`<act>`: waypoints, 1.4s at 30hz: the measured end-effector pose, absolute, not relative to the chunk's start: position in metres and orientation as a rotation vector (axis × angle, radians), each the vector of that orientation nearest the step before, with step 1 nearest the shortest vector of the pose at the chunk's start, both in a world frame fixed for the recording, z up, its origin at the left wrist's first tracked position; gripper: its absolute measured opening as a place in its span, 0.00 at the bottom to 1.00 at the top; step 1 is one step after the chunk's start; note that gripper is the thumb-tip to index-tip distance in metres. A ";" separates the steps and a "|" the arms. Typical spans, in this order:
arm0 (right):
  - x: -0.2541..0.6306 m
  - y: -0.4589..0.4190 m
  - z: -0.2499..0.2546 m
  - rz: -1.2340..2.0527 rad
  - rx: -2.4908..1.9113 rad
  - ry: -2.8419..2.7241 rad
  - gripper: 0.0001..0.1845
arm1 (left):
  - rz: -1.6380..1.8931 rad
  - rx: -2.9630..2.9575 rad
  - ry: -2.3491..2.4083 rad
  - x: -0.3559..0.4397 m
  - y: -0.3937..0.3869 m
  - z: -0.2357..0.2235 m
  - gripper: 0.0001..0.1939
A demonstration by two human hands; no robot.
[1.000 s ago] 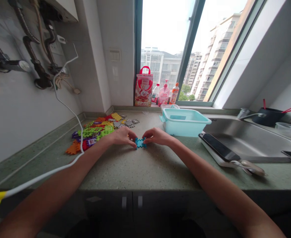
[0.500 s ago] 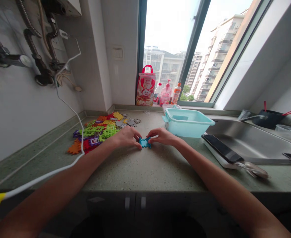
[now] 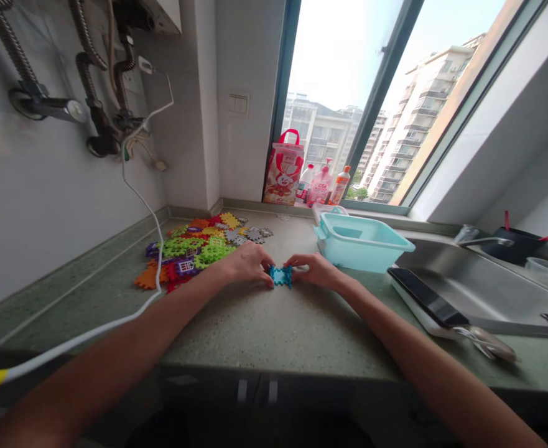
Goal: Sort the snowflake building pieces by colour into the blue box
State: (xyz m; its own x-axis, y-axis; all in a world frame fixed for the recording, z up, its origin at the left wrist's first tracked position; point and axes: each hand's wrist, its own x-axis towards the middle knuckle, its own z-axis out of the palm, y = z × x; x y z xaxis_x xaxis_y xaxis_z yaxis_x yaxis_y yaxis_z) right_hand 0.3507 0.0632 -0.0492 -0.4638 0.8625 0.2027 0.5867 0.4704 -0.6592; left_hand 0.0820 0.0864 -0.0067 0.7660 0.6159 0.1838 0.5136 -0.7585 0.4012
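Observation:
Blue interlocking plastic building pieces [image 3: 282, 276], joined into a small shape with toothed edges, rest on the countertop in front of me. My left hand [image 3: 250, 262] pinches their left edge between thumb and fingers. From the other side, my right hand [image 3: 315, 270] grips the right edge, with its fingers bent over it. To the left lies a heap of similar flat toothed pieces [image 3: 213, 250] in green, orange, red, yellow, purple and grey.
A light-blue plastic tub [image 3: 367, 244] stands right of my hands, beside the sink [image 3: 455, 274]. A phone [image 3: 427, 297] lies on a white object at the sink's edge. A white cable [image 3: 115, 322] crosses the counter on the left. Bottles [image 3: 320, 186] line the windowsill.
The view has tilted and shifted, so everything sits slightly farther right and lower. Both hands keep hold of the blue pieces, whose right side now appears to stand up more.

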 end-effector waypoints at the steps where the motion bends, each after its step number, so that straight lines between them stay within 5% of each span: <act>1: 0.350 0.064 -0.050 0.682 -1.205 -2.204 0.16 | 0.435 2.626 0.867 0.082 0.088 -0.008 0.16; 8: 0.351 0.061 -0.044 0.594 -1.178 -2.275 0.15 | 0.411 2.590 0.885 0.082 0.094 -0.013 0.22; 14: 0.350 0.057 -0.039 0.621 -1.221 -2.312 0.26 | 0.392 2.598 0.840 0.080 0.093 -0.012 0.21; 30: 0.339 0.049 -0.032 0.348 -1.032 -2.523 0.20 | 0.460 2.743 0.776 0.091 0.084 -0.017 0.17; 42: 0.365 0.050 -0.007 0.431 -1.340 -2.290 0.17 | 0.442 2.643 0.838 0.088 0.089 -0.020 0.21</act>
State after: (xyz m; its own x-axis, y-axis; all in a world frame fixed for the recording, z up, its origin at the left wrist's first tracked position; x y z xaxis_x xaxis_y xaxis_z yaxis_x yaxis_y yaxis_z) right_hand 0.3647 0.0502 -0.0072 -0.4270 0.8768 0.2211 0.7363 0.4791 -0.4778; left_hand 0.0875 0.0894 -0.0196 0.7786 0.5979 0.1903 0.4946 -0.7715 0.4002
